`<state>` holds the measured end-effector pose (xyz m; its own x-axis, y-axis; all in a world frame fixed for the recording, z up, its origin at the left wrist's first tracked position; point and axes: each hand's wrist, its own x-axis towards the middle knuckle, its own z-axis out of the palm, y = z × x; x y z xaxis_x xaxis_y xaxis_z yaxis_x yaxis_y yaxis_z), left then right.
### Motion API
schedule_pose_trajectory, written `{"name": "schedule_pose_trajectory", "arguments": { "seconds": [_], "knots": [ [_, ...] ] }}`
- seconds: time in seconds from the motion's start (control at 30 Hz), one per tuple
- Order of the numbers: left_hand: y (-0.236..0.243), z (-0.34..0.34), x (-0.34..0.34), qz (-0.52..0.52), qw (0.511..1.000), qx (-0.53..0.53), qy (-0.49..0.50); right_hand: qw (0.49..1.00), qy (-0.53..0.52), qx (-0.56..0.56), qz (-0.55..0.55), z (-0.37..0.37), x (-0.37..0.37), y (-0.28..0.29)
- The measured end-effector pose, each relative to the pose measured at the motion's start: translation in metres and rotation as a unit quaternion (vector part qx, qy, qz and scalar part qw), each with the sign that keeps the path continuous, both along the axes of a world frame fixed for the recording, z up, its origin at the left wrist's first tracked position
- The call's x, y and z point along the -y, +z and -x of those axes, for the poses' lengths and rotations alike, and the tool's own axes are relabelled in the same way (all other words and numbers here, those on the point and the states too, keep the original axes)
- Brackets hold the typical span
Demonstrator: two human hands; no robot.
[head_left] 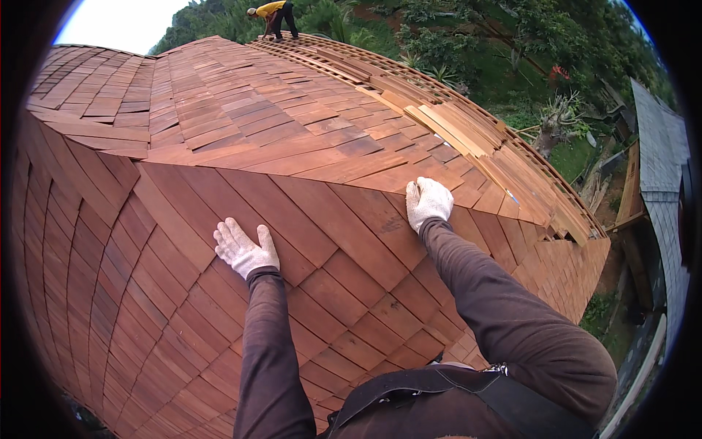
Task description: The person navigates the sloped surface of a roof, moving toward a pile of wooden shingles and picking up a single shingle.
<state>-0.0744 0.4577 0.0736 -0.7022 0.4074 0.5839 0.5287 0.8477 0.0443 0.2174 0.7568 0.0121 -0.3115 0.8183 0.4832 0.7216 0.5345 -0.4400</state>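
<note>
Head view shows us reaching over a roof clad in reddish-brown wooden shingles (344,293), which cover the near slope beneath both our hands and carry on across the far slope beyond the ridge (314,179). Our white-gloved left hand (248,252) lies palm down on the near slope, fingers spread apart and thumb held out to the right, just on the near side of the ridge. Our white-gloved right hand (430,203) rests farther to the right, at the ridge itself, with its fingers bent over the edge; we cannot tell whether it clamps on anything there. The two hands are well apart, and dark brown sleeves (497,293) cover our forearms down to the gloves. Nearest to us, a dark strap (530,406) crosses our body. Beyond the right hand, on the right part of the far slope, long pale boards (446,130) lie loose on the roof, and a small blue-tipped object (512,196), too small to identify, lies near them. Open battens (311,58) line the far right edge of the roof, and at their far end a co-worker (270,14) in a yellow top and dark trousers bends low. Trees (570,44) stand past that edge, and a grey shingled roof (662,146) sits at far right.
</note>
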Motion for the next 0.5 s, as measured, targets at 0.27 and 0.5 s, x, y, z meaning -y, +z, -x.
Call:
{"name": "schedule_pose_trajectory", "arguments": {
  "seconds": [0.27, 0.5],
  "knots": [
    [-0.0004, 0.0002, -0.0007, -0.004, 1.0, -0.003, -0.006, 1.0, -0.001, -0.001, 0.007, -0.0005, -0.0005, 0.0019],
    [0.0008, -0.0008, -0.0005, -0.004, 1.0, 0.003, -0.003, 1.0, -0.002, -0.004, 0.008, -0.0001, 0.0003, 0.0028]
  ]
}}
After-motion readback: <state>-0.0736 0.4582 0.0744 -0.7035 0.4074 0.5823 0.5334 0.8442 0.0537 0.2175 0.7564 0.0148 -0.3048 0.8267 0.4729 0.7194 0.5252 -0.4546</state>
